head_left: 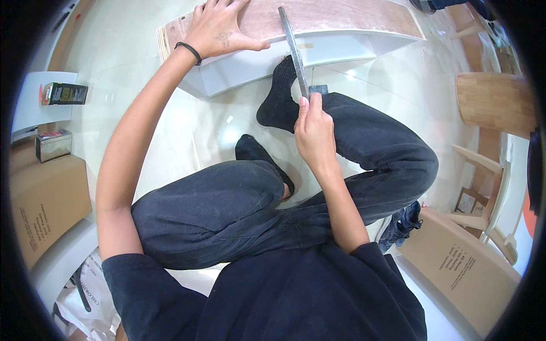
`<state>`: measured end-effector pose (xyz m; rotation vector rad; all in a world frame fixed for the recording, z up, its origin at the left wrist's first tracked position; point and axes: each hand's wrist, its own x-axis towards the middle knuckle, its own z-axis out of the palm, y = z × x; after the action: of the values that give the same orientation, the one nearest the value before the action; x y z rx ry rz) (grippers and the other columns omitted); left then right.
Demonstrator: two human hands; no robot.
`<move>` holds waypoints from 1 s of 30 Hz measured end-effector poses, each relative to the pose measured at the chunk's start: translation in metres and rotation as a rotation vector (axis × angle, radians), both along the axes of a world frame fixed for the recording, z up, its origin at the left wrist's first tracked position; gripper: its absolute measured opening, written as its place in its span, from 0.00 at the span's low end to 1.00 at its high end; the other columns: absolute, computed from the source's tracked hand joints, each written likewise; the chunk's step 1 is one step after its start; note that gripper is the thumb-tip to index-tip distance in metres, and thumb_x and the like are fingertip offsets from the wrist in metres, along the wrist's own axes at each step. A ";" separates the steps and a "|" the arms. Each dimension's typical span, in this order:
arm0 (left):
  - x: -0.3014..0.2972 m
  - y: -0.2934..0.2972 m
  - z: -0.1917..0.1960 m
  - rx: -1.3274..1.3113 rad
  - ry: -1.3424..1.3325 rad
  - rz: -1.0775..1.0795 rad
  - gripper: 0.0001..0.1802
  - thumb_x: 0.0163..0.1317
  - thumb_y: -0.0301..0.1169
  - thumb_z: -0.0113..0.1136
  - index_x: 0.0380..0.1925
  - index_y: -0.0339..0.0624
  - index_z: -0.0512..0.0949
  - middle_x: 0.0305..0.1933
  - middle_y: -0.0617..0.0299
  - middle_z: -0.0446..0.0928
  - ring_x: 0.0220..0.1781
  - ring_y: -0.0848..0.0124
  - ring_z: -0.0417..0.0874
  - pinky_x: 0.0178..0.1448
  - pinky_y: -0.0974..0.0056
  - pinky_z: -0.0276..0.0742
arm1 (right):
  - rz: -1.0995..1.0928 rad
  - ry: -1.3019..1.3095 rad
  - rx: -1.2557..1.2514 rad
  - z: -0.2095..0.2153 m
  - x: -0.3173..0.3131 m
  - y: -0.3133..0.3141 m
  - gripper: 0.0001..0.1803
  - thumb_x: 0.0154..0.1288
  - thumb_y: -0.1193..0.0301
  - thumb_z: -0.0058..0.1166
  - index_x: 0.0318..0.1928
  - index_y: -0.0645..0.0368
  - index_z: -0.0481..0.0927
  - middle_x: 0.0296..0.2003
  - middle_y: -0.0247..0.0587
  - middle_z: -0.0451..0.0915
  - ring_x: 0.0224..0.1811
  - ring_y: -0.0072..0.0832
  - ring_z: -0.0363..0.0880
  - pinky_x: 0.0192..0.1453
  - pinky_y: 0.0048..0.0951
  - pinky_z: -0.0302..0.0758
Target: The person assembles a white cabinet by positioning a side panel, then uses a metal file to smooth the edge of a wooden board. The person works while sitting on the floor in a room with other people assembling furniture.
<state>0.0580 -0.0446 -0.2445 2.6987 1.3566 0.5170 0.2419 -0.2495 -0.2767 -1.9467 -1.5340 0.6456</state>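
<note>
A wooden box-like piece [347,20] with a pinkish-brown top face and white sides lies on the floor in front of me. My left hand [218,33] rests on its top at the left end, fingers spread, thumb pointing right along the near edge. My right hand [314,128] is closed round the near end of a long, flat grey metal file [293,48]. The file points away from me, crossing the near edge of the wood, with its far end over the top face. Fingertips of the left hand are cut off by the picture's upper edge.
A small blue-grey block [318,89] lies beside my bent knee. Cardboard boxes [54,199] stand left, with a metal tin [54,145] and a dark small box [65,94]. At right are a wooden stool [492,102], dark shoes [404,224] and another carton [460,270].
</note>
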 end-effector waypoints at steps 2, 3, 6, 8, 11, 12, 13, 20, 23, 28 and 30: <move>-0.002 0.000 -0.005 0.032 -0.012 -0.008 0.62 0.34 0.67 0.72 0.64 0.33 0.69 0.62 0.39 0.71 0.64 0.43 0.70 0.69 0.45 0.63 | -0.005 -0.036 0.006 -0.002 -0.001 0.002 0.12 0.79 0.66 0.39 0.42 0.65 0.64 0.24 0.68 0.78 0.31 0.66 0.79 0.31 0.60 0.73; -0.001 0.000 -0.004 0.051 -0.017 -0.013 0.62 0.34 0.67 0.72 0.65 0.33 0.69 0.62 0.39 0.71 0.64 0.43 0.70 0.69 0.45 0.63 | -0.011 -0.040 0.006 -0.003 0.001 0.006 0.13 0.79 0.66 0.39 0.42 0.65 0.65 0.24 0.69 0.78 0.31 0.67 0.79 0.31 0.60 0.73; 0.000 -0.002 0.000 0.026 -0.010 -0.027 0.63 0.34 0.67 0.72 0.65 0.33 0.68 0.63 0.39 0.71 0.64 0.43 0.70 0.69 0.45 0.63 | -0.051 -0.074 0.037 0.001 0.016 0.034 0.13 0.79 0.65 0.39 0.43 0.65 0.66 0.25 0.70 0.78 0.33 0.68 0.78 0.32 0.61 0.74; -0.003 0.005 0.003 -0.020 -0.027 -0.020 0.63 0.34 0.67 0.72 0.65 0.33 0.68 0.63 0.39 0.71 0.65 0.44 0.70 0.69 0.45 0.63 | -0.066 -0.084 0.097 0.014 0.027 0.065 0.14 0.79 0.65 0.38 0.43 0.66 0.68 0.25 0.71 0.77 0.34 0.69 0.78 0.34 0.61 0.74; 0.001 0.000 0.003 -0.043 -0.010 -0.001 0.62 0.34 0.66 0.73 0.65 0.34 0.69 0.63 0.40 0.71 0.65 0.44 0.70 0.69 0.46 0.63 | -0.067 -0.044 0.145 0.011 0.024 0.065 0.14 0.79 0.65 0.38 0.43 0.66 0.68 0.26 0.72 0.77 0.33 0.69 0.78 0.34 0.61 0.74; 0.000 -0.001 0.003 -0.043 0.015 0.007 0.62 0.34 0.66 0.73 0.65 0.35 0.69 0.63 0.40 0.71 0.65 0.44 0.70 0.69 0.46 0.63 | -0.072 -0.018 0.083 0.012 0.018 0.055 0.14 0.79 0.66 0.38 0.43 0.66 0.68 0.25 0.71 0.77 0.33 0.68 0.78 0.33 0.60 0.73; -0.001 0.001 0.005 -0.027 0.010 0.008 0.62 0.34 0.66 0.73 0.65 0.35 0.69 0.63 0.40 0.71 0.65 0.45 0.70 0.69 0.47 0.63 | -0.062 0.003 0.070 0.010 0.010 0.040 0.14 0.79 0.65 0.38 0.43 0.65 0.68 0.25 0.71 0.77 0.33 0.68 0.79 0.32 0.60 0.73; -0.004 0.003 -0.002 0.013 -0.015 -0.033 0.63 0.34 0.67 0.73 0.65 0.33 0.69 0.63 0.40 0.70 0.65 0.45 0.70 0.69 0.47 0.63 | -0.067 -0.119 0.018 -0.001 0.006 0.033 0.15 0.79 0.63 0.38 0.43 0.64 0.68 0.24 0.67 0.78 0.32 0.66 0.80 0.32 0.60 0.75; -0.002 0.004 -0.002 -0.003 -0.018 -0.033 0.63 0.33 0.68 0.73 0.65 0.33 0.69 0.63 0.40 0.71 0.64 0.45 0.70 0.69 0.47 0.63 | -0.097 -0.170 0.155 0.008 0.037 0.077 0.16 0.79 0.63 0.38 0.42 0.64 0.69 0.25 0.68 0.79 0.32 0.67 0.80 0.34 0.59 0.75; 0.000 0.001 0.000 -0.006 0.012 0.005 0.64 0.33 0.68 0.73 0.65 0.33 0.69 0.63 0.40 0.71 0.64 0.44 0.70 0.69 0.46 0.64 | -0.066 -0.102 0.065 0.014 0.021 0.037 0.14 0.80 0.64 0.37 0.43 0.64 0.67 0.24 0.70 0.78 0.34 0.67 0.79 0.36 0.61 0.74; 0.000 0.000 -0.001 0.024 0.019 -0.003 0.64 0.33 0.69 0.72 0.65 0.33 0.69 0.63 0.39 0.71 0.64 0.44 0.70 0.69 0.46 0.64 | -0.035 -0.034 -0.010 0.005 0.008 0.006 0.14 0.79 0.63 0.38 0.43 0.63 0.66 0.24 0.70 0.78 0.33 0.68 0.79 0.35 0.64 0.72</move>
<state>0.0575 -0.0449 -0.2458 2.7315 1.3588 0.5125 0.2499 -0.2433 -0.2715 -1.9973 -1.5161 0.6092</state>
